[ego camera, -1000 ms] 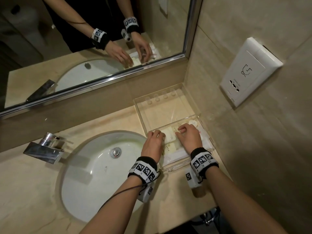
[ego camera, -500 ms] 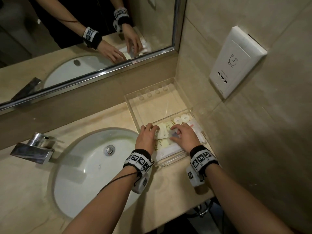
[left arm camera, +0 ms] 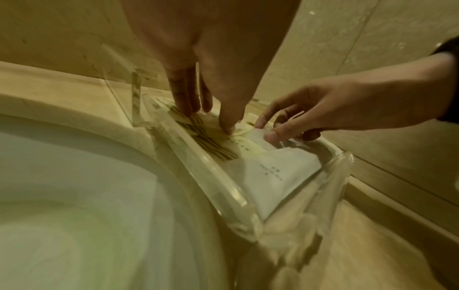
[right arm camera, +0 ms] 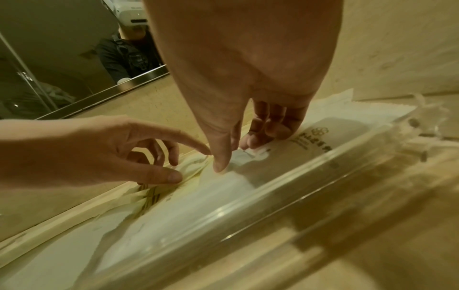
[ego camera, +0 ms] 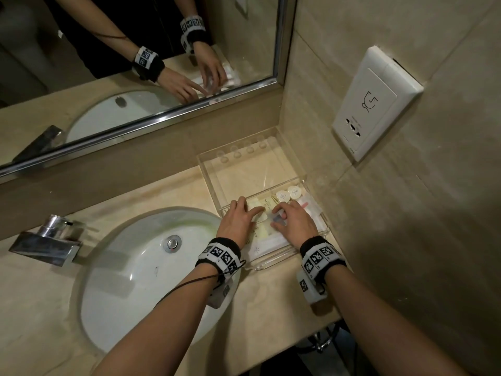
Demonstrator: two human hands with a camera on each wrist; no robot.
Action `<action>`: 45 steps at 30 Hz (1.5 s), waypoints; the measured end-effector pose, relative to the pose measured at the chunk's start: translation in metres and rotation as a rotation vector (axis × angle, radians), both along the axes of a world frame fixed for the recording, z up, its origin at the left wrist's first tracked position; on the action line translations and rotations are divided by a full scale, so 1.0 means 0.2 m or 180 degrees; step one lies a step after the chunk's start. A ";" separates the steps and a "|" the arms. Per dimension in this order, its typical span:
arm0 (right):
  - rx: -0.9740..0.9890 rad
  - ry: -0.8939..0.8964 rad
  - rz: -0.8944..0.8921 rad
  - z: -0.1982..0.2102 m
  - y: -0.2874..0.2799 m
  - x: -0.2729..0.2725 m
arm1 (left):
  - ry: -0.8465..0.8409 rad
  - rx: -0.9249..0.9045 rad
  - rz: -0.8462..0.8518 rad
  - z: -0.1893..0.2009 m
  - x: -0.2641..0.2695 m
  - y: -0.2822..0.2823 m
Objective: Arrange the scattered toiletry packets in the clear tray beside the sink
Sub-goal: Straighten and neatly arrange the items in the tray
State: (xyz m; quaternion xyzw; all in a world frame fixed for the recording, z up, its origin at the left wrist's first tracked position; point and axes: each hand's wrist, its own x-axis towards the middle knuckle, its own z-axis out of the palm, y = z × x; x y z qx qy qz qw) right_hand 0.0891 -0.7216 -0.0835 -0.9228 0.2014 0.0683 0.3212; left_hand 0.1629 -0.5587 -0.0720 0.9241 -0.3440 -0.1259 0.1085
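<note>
The clear tray (ego camera: pixel 208 180) stands right of the sink, and its near compartment holds several toiletry packets. My left hand (ego camera: pixel 249 210) has straight fingers pressing on cream packets (ego camera: pixel 260 230) at the compartment's left end; the left wrist view shows the fingertips (left arm camera: pixel 227 127) on them. My right hand (ego camera: pixel 278 218) pinches a small white packet (right arm camera: pixel 255 152) between thumb and curled fingers, just right of the left hand. A long white packet (ego camera: pixel 267 244) lies along the front wall. Two round white packets (ego camera: pixel 288 194) and a packet with a pink item (ego camera: pixel 309 206) lie beyond my right hand.
The white sink basin (ego camera: pixel 130 280) lies left of the tray, with a chrome tap (ego camera: pixel 46 242) at its left. A mirror (ego camera: pixel 135 63) and a tiled wall with a white socket plate (ego camera: pixel 371 104) close in the back and right. The counter's front edge (ego camera: pixel 298 337) runs under my wrists.
My right hand has drawn back toward me, uncovering the two round white packets. My left index finger has stretched toward the right hand. The head view has shifted slightly.
</note>
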 end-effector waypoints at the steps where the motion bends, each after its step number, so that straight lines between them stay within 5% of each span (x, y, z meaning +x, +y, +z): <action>1: 0.0000 -0.0014 -0.0003 0.00 0.00 0.00 | 0.0000 0.0029 -0.0018 0.00 0.01 0.00; 6: 0.0110 -0.0072 -0.0070 0.00 -0.01 0.00 | 0.0073 0.0083 -0.0029 -0.01 0.02 -0.01; 15: 0.0228 -0.0362 -0.1140 0.02 -0.06 0.13 | 0.0099 0.0142 -0.0090 0.00 0.03 -0.01; 30: 0.0060 -0.0423 -0.1018 0.01 -0.08 0.13 | 0.0113 0.0277 -0.0034 0.00 0.02 -0.04; 40: 0.0221 -0.0752 -0.0775 0.00 -0.08 -0.04 | 0.0062 -0.0406 0.0567 0.03 -0.03 0.11; 45: 0.0145 -0.0514 -0.0712 -0.03 -0.08 -0.07 | -0.0226 -0.0194 -0.0048 -0.02 -0.15 0.17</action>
